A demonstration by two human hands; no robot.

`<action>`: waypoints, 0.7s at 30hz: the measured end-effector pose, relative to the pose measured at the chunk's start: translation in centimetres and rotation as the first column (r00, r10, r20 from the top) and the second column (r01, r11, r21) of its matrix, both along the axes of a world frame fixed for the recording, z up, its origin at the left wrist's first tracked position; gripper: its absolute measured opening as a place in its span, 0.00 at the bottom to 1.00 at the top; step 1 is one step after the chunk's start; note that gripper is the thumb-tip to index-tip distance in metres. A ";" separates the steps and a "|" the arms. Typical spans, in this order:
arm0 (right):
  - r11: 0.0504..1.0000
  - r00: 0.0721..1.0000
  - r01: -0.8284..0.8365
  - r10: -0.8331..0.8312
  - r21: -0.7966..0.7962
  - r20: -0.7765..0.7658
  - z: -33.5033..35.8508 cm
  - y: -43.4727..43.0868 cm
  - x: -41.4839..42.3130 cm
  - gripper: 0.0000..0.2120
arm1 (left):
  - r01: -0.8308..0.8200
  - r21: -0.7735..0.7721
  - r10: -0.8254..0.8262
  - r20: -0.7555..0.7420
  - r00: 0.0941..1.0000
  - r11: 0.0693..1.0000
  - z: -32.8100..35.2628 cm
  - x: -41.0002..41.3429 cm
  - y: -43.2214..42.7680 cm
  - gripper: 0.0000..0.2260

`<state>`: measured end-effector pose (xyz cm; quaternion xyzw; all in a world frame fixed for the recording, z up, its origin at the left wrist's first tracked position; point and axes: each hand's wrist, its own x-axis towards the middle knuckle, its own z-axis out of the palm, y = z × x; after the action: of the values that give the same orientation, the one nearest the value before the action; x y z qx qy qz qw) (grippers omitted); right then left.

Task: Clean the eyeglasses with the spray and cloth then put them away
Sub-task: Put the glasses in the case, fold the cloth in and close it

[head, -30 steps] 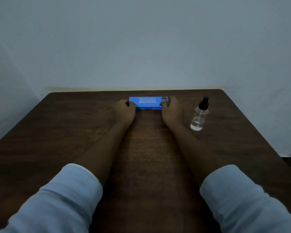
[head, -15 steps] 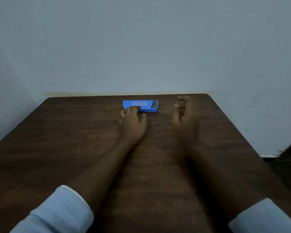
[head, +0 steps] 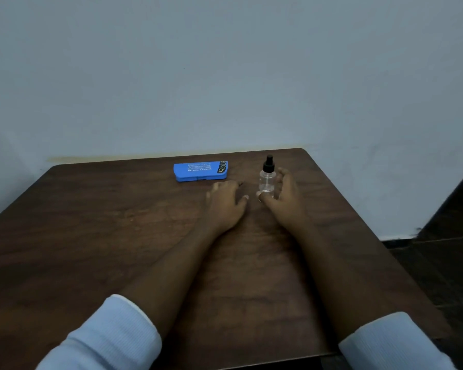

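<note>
Two grips, both off the case [head: 200, 171] (shut, upper centre of the table [head: 91, 236]) held a second ago. Left grip [head: 225, 202] lies flat, released; right grip [head: 288, 198] cups the spray [head: 267, 180], grasp uncertain. Glasses unseen, likely still cased.

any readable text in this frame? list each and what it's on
Blue case, lid: several lines of pale print, too blurred to read.
Blue case, right end: black patch with a pale looped mark, not legible.
Spray bottle: clear, no label visible.
No other text in view.
</note>
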<state>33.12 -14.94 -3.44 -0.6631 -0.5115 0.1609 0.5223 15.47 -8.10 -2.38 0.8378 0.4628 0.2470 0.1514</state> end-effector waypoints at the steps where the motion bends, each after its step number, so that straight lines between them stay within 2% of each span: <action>1: 1.000 1.000 -0.002 0.003 -0.017 0.018 -0.1 0.2 0.0 0.32 | -0.014 0.027 0.015 -0.058 0.998 1.000 -0.1 -0.7 0.3 0.25; 3: 0.999 0.998 0.021 -0.019 -0.044 0.054 -0.1 0.6 -0.1 0.19 | -0.043 0.054 0.052 -0.176 0.983 0.998 -0.5 -2.3 1.0 0.28; 5: 0.997 0.998 0.047 -0.044 -0.056 0.046 0.0 1.2 -0.3 0.14 | -0.082 0.052 0.093 -0.252 0.963 0.995 -0.9 -3.8 1.5 0.31; 9: 0.998 0.998 0.031 -0.028 -0.056 0.064 0.7 2.9 -1.1 0.12 | -0.151 0.047 0.158 -0.281 0.947 0.987 -0.8 -5.3 1.8 0.33; 14: 0.999 0.997 0.010 -0.007 -0.036 0.073 1.2 6.3 -1.6 0.12 | -0.143 0.088 0.164 -0.321 0.933 0.986 -0.6 -5.2 1.6 0.32; 21: 0.999 0.999 0.035 -0.035 -0.025 0.017 1.6 10.7 -1.7 0.13 | -0.166 0.042 0.171 -0.301 0.938 0.985 -0.5 -4.9 1.6 0.33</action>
<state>31.47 -4.21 -1.83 -0.6798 -0.5021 0.1525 0.5124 10.58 -6.45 -2.85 0.8243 0.5485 0.1309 0.0499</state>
